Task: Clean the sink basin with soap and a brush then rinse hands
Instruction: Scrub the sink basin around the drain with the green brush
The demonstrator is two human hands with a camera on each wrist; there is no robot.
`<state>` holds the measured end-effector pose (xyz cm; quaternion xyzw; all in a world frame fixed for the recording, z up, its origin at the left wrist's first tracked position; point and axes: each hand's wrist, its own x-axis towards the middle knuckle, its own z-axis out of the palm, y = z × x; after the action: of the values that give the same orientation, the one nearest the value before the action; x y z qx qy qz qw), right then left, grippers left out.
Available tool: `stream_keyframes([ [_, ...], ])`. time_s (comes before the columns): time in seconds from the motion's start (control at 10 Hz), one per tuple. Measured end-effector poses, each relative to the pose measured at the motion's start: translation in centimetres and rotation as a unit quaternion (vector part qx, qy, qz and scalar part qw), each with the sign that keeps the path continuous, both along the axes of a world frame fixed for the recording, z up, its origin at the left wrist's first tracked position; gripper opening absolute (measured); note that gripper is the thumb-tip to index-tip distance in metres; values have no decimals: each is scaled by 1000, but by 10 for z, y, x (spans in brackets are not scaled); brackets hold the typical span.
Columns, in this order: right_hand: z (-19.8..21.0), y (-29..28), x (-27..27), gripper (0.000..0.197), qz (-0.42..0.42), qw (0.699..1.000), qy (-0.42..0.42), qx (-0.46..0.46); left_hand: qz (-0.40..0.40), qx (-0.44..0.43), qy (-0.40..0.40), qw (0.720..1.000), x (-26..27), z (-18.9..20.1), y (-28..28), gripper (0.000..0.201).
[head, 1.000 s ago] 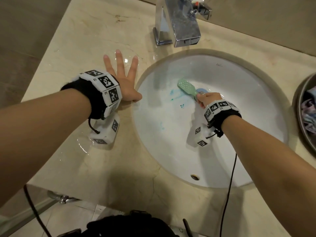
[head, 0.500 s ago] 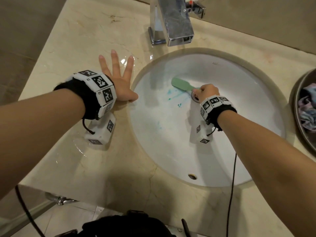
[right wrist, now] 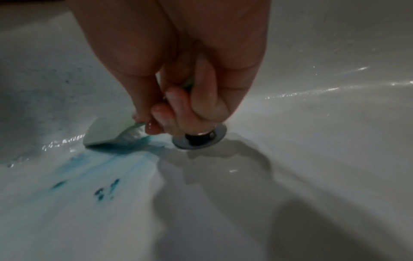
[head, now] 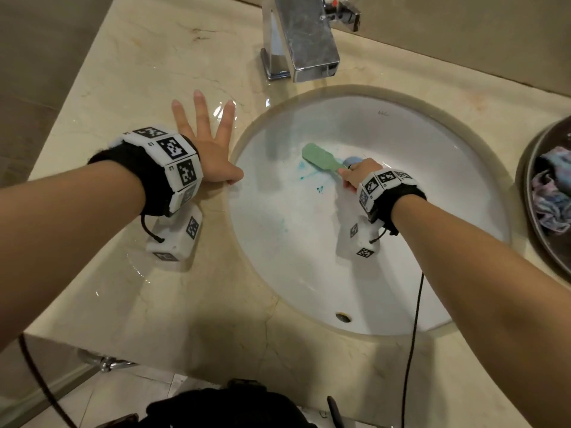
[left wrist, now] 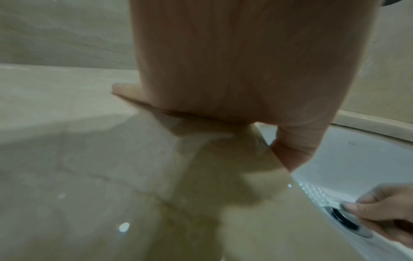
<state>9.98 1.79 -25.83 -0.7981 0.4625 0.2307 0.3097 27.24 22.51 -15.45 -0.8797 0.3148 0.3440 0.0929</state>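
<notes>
**Blue soap on white basin: scrub barely under way**

Near edge: marble counter wet in patches, water pooled under the left wrist. Overflow hole sits on the near wall of the basin, which looks bare white and unscrubbed on this side.

Mid-field, left: left hand lies flat on the counter just beside the rim, fingers straight and spread, thumb touching the rim edge. It holds nothing; judged to be bracing.

Mid-field, right: right hand down inside the basin, fingers curled tight round the handle of the brush. Right wrist view shows the knuckles directly over the drain. Green brush head points away to the left, tilted, its lower edge down on the porcelain in the soap.

Soap: one teal smear beside the drain, plus a few separate drops nearer the camera. A fainter blue trace lower on the left wall. No lather visible anywhere.

Far: tap at the back of the counter; no water seen running. A dish with crumpled cloth at the right edge.

Progress, as judged: soap is down and the brush is on it, but spread covers only a small patch near the drain. Left to do: most of the basin walls, rinsing the basin, rinsing hands.
</notes>
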Motion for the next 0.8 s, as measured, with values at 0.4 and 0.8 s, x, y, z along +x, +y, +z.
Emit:
stream_keyframes([
  [0.4, -4, -23, -27, 32, -215, 976, -19, 28, 1, 3, 7, 1000, -1, 2, -1, 109],
  [0.8, 3, -3, 5, 29, -58, 996, -39, -57, 1, 3, 0, 1000, -2, 3, -1, 108],
])
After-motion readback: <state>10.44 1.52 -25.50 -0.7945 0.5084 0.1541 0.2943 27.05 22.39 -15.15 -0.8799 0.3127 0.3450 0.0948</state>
